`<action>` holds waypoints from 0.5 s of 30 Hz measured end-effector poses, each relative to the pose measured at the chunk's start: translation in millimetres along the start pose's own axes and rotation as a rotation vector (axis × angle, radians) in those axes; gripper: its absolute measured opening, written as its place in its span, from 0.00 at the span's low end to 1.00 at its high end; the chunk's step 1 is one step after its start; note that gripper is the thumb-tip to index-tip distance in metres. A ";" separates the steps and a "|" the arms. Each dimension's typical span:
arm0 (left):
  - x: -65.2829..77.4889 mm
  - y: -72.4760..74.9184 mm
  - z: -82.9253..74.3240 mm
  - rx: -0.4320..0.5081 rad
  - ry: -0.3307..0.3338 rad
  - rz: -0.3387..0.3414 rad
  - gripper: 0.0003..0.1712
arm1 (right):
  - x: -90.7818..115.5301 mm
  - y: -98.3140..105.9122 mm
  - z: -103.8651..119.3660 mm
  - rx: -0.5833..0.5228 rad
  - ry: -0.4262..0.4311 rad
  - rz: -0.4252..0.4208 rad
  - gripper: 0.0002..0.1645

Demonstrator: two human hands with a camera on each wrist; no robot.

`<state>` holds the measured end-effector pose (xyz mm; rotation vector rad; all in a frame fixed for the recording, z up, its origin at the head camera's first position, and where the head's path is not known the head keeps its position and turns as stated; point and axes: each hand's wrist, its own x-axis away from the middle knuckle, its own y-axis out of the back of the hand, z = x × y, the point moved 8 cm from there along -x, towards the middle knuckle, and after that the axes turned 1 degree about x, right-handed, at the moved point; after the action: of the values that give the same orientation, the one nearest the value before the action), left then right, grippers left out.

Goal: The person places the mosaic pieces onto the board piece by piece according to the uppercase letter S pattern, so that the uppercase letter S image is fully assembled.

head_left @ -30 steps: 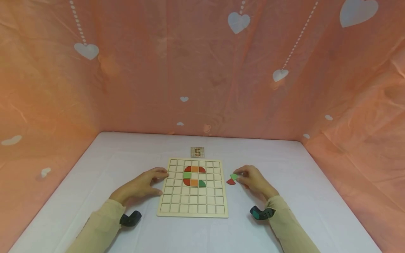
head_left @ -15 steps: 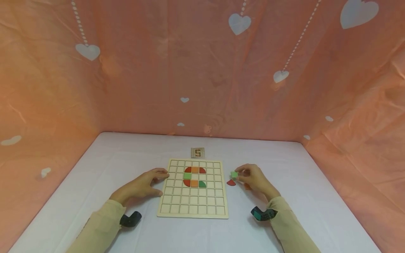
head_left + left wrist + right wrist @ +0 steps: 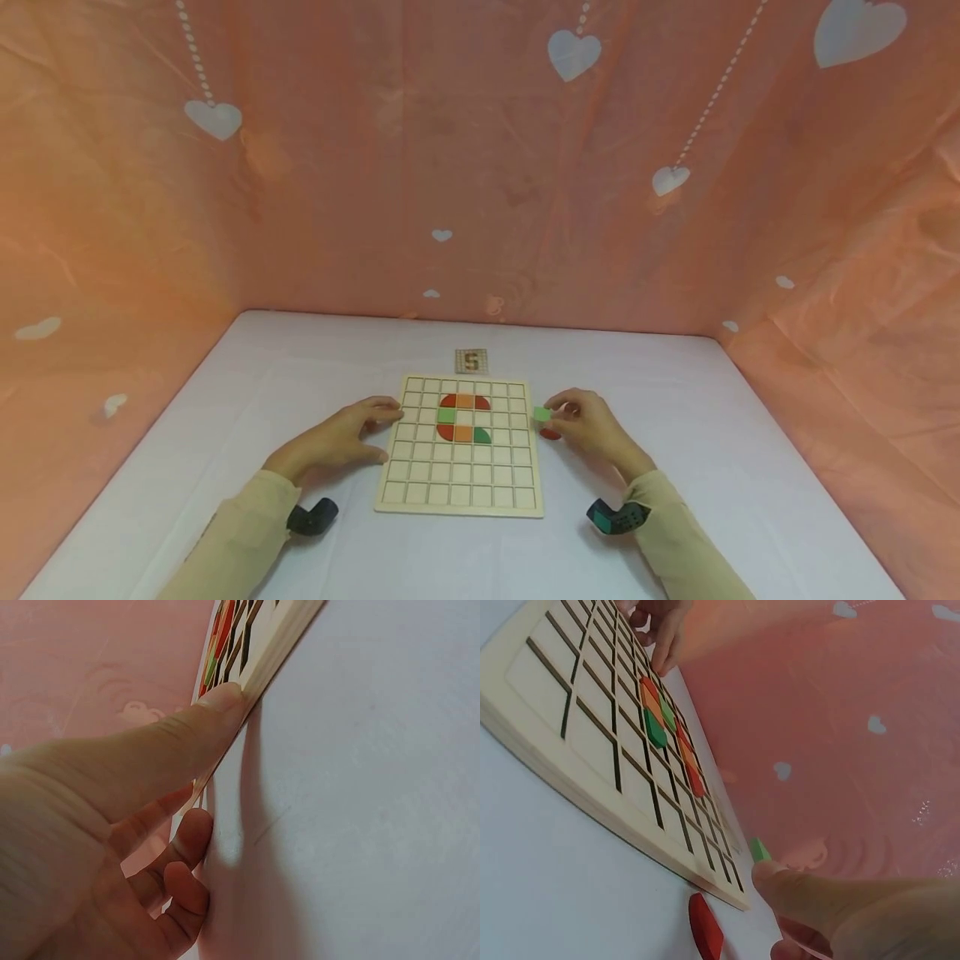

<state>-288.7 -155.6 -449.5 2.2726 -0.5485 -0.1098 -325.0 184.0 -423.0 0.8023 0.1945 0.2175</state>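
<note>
A wooden grid board (image 3: 459, 475) lies on the white table. In its cells sit red quarter-round tiles (image 3: 482, 403), two orange squares (image 3: 464, 434), a light green square (image 3: 447, 414) and a dark green quarter-round tile (image 3: 482, 436). My left hand (image 3: 341, 435) touches the board's left edge with its thumb and fingertips, the fingers loosely bent. Beside the right edge, my right hand (image 3: 592, 423) pinches a light green square tile (image 3: 542, 413) between thumb and fingers. A loose red quarter-round tile (image 3: 705, 928) lies on the table just below that hand, partly covered in the head view.
Behind the board lies a small card (image 3: 471, 361) with a figure like a 5 on a grid. An orange cloth (image 3: 480, 167) with pale hearts walls the table (image 3: 322, 342) at the back and both sides. Black wrist devices (image 3: 618, 516) hang at both cuffs.
My right hand has lifted the light green square and moved it left towards the board's edge. An orange tile glimpsed beneath that hand is now hidden. The left hand stays put.
</note>
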 end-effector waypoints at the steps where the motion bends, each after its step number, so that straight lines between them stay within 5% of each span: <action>1: -0.2 0.2 -0.3 -0.004 -0.005 0.001 0.39 | 0.5 -0.6 0.4 -0.003 0.000 0.002 0.13; 15: -0.2 0.7 -0.6 -0.001 -0.014 0.001 0.40 | 4.5 -15.4 20.3 -0.007 0.080 0.003 0.12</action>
<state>-288.9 -155.5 -448.6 2.2726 -0.5564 -0.1260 -313.7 160.8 -420.9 0.7874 0.2674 0.2531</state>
